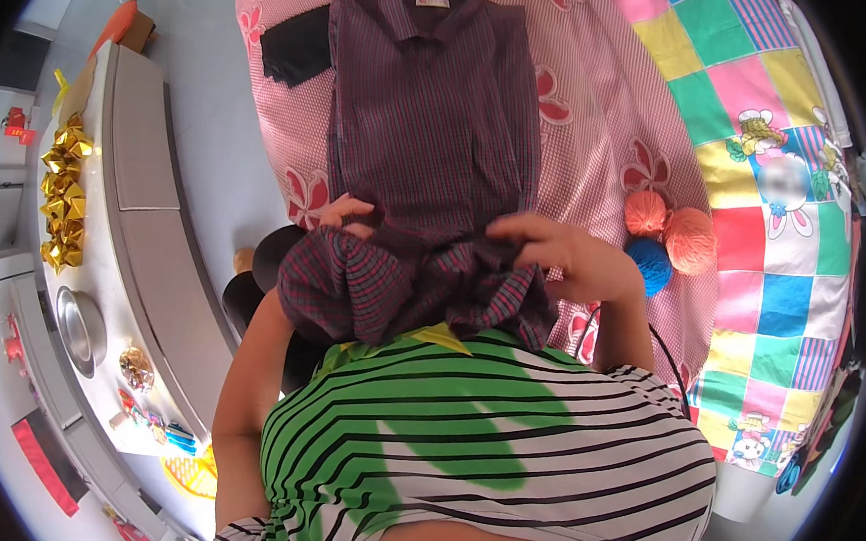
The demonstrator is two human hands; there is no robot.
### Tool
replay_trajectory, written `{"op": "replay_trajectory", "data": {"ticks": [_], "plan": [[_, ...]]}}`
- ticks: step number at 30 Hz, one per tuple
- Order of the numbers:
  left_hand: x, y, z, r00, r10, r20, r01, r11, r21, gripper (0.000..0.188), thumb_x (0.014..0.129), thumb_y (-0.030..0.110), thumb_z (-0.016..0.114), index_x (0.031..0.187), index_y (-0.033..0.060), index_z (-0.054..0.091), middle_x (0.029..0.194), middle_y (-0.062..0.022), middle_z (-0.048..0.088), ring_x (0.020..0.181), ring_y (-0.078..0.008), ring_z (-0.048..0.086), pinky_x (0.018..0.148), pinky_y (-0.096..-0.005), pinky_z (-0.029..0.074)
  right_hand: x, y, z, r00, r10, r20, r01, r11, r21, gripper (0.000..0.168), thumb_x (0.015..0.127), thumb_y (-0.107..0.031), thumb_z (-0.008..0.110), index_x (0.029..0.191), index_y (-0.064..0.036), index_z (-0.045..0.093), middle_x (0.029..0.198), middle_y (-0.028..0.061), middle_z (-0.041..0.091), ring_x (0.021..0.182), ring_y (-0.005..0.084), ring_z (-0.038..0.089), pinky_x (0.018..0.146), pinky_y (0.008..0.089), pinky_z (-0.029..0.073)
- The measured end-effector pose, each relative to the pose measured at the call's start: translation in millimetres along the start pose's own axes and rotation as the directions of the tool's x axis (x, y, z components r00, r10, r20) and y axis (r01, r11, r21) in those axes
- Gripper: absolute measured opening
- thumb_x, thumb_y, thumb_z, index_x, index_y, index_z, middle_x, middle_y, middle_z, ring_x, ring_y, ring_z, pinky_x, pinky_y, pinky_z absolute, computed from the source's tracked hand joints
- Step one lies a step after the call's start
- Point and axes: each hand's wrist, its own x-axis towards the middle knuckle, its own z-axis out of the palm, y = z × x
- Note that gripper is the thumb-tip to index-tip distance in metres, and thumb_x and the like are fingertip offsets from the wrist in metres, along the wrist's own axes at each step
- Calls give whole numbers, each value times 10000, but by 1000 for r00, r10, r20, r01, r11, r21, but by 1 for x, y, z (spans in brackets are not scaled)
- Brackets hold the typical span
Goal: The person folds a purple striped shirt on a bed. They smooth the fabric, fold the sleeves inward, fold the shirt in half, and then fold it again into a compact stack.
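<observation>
A dark checked collared shirt point(427, 121) lies front up before me, its collar away from me and its sides tucked in. Its lower part is bunched into a loose heap point(417, 288) against my body. At the heap's left edge, the fingers of my left hand point(349, 215) curl over the cloth; the rest of that hand is hidden behind the fabric. My right hand point(571, 257) grips the cloth at the heap's right side, its bent fingertips slightly blurred.
Beneath the shirt is a pink patterned cover point(589, 27). A folded black cloth point(298, 45) lies beside the shirt. Orange yarn balls point(690, 241) and a blue one point(649, 265) sit on the right, near a patchwork cloth point(736, 237). Leftward, a counter point(102, 213) holds gold bows point(64, 196) and a metal bowl point(78, 331).
</observation>
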Motion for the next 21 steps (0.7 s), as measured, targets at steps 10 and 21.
{"op": "replay_trajectory", "data": {"ticks": [10,21], "plan": [[-32,-7,16,992,-123,-31,119,986,-116,424,834,114,668,1222,48,512,1122,-113,541,1115,-204,538,983,-309,431,17,82,51,900,436,-20,-196,443,875,298,950,-245,585,1038,37,620,966,67,668,874,134,626,814,263,500],[-57,55,20,996,63,64,-80,945,317,562,796,167,702,1300,71,472,1231,-109,526,1171,-220,513,1045,-329,386,44,89,97,922,319,220,-387,771,506,587,1019,-454,369,1354,16,476,1324,170,560,1243,270,512,1053,339,379]]}}
